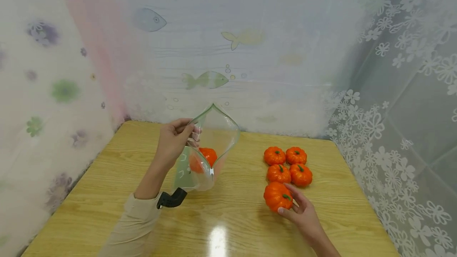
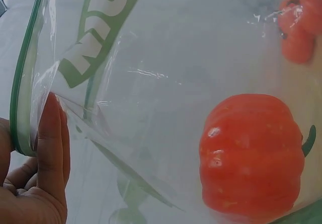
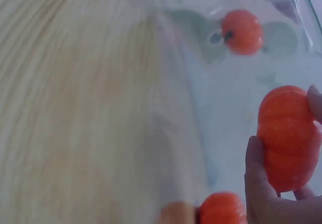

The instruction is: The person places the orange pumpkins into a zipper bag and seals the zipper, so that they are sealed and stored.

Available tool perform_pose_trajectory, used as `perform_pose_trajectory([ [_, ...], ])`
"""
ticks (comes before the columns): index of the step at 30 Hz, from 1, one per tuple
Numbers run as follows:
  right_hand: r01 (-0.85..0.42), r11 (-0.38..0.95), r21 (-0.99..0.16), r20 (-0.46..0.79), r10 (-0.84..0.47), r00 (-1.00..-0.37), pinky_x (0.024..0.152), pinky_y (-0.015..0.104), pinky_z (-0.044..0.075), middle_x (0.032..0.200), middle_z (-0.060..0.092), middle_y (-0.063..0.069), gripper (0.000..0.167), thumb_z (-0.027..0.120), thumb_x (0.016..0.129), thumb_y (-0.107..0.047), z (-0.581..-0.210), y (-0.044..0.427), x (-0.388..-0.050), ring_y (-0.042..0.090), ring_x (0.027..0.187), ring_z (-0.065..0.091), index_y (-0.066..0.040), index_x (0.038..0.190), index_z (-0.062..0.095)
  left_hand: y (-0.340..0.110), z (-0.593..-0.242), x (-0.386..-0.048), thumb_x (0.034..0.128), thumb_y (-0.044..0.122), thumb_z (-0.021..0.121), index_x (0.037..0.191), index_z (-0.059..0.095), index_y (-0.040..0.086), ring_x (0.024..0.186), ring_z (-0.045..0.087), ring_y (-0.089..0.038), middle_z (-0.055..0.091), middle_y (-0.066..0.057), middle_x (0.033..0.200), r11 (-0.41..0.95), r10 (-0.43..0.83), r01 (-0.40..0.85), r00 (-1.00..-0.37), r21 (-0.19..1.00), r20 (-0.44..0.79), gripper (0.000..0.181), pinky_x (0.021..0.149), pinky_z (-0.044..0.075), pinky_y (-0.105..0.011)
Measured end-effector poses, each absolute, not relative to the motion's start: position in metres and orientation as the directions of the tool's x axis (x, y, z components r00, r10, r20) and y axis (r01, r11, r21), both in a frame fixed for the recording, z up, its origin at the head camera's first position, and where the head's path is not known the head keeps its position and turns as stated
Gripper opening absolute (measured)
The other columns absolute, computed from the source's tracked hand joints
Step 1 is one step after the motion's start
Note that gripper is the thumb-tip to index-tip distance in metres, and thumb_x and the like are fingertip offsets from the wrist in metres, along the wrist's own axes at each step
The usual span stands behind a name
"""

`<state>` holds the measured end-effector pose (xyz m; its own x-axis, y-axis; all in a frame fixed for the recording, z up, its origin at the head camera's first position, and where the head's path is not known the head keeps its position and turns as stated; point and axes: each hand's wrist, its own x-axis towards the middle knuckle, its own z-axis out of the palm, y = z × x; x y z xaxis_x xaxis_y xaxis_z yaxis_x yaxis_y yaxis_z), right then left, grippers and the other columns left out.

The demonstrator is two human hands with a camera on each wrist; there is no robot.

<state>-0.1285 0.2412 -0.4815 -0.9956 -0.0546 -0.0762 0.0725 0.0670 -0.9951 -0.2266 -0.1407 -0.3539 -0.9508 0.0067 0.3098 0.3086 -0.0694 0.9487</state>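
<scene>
My left hand [image 1: 175, 140] pinches the rim of a clear zip bag [image 1: 223, 142] with a green edge and keeps its mouth spread wide. Inside the bag lies one small orange pumpkin [image 2: 251, 156] with a green stem, seen through the plastic in the left wrist view. On the right, my right hand [image 1: 303, 213] grips another orange pumpkin [image 1: 276, 196] between thumb and fingers. It is held just in front of several more pumpkins [image 1: 300, 175] grouped on the table. The right wrist view shows the gripped pumpkin [image 3: 288, 138] close up.
A wood-grain table [image 1: 239, 217] spans the space beneath both hands. Behind it hangs a pale curtain [image 1: 285, 90] with fish prints, and a flowered sheet [image 1: 392, 169] borders the right side. A black wrist mount [image 1: 172, 198] sits on the left forearm.
</scene>
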Motion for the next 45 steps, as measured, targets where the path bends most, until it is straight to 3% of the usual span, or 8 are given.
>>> perform_pose_trajectory([
  [6, -0.037, 0.026, -0.999, 0.034, -0.112, -0.993, 0.091, 0.026, 0.059, 0.150, 0.040, -0.001, 0.074, 0.073, 0.088, 0.004, -0.456, 0.226, -0.130, 0.003, 0.122, 0.057, -0.006, 0.153, 0.040, -0.141, -0.349, -0.226, 0.1052, 0.007, 0.055, 0.122, 0.061, -0.012, 0.066, 0.068, -0.009, 0.071, -0.002, 0.084, -0.085, 0.005, 0.315, -0.949, 0.945, 0.316, 0.026, 0.060, 0.063, -0.029],
  [13, -0.135, -0.156, -0.979, 0.162, -0.179, -0.970, 0.090, 0.027, 0.060, 0.149, 0.046, -0.007, 0.072, 0.071, 0.089, 0.008, -0.442, 0.204, -0.132, 0.010, 0.126, 0.057, -0.011, 0.152, 0.042, -0.140, -0.350, -0.226, 0.1050, 0.006, 0.055, 0.123, 0.060, -0.015, 0.065, 0.068, -0.009, 0.071, 0.001, 0.082, -0.094, 0.007, 0.318, -0.948, 0.944, 0.320, 0.028, 0.059, 0.063, -0.029],
  [24, -0.273, -0.232, -0.934, 0.279, 0.005, -0.960, 0.096, 0.027, 0.058, 0.143, 0.053, 0.002, 0.077, 0.067, 0.084, 0.019, -0.436, 0.174, -0.140, 0.013, 0.124, 0.059, -0.001, 0.152, 0.039, -0.139, -0.353, -0.219, 0.1050, 0.004, 0.054, 0.120, 0.061, -0.015, 0.062, 0.068, -0.009, 0.071, 0.001, 0.081, -0.116, -0.019, 0.327, -0.945, 0.938, 0.328, 0.025, 0.058, 0.063, -0.028],
  [37, -0.387, -0.363, -0.848, 0.430, -0.042, -0.902, 0.097, 0.031, 0.058, 0.141, 0.051, 0.006, 0.078, 0.075, 0.081, 0.017, -0.425, 0.150, -0.148, 0.017, 0.122, 0.060, 0.000, 0.150, 0.042, -0.139, -0.357, -0.215, 0.1052, 0.005, 0.054, 0.121, 0.061, -0.014, 0.064, 0.068, -0.009, 0.071, 0.002, 0.082, -0.114, -0.018, 0.302, -0.953, 0.946, 0.302, 0.026, 0.059, 0.062, -0.026],
  [45, -0.439, -0.362, -0.822, 0.482, -0.033, -0.875, 0.094, 0.031, 0.060, 0.140, 0.052, 0.007, 0.079, 0.079, 0.080, 0.013, -0.416, 0.142, -0.149, 0.018, 0.122, 0.059, 0.003, 0.150, 0.042, -0.137, -0.357, -0.214, 0.1051, 0.005, 0.054, 0.120, 0.061, -0.014, 0.063, 0.067, -0.009, 0.071, 0.003, 0.081, -0.123, -0.004, 0.303, -0.952, 0.945, 0.305, 0.025, 0.059, 0.062, -0.026],
])
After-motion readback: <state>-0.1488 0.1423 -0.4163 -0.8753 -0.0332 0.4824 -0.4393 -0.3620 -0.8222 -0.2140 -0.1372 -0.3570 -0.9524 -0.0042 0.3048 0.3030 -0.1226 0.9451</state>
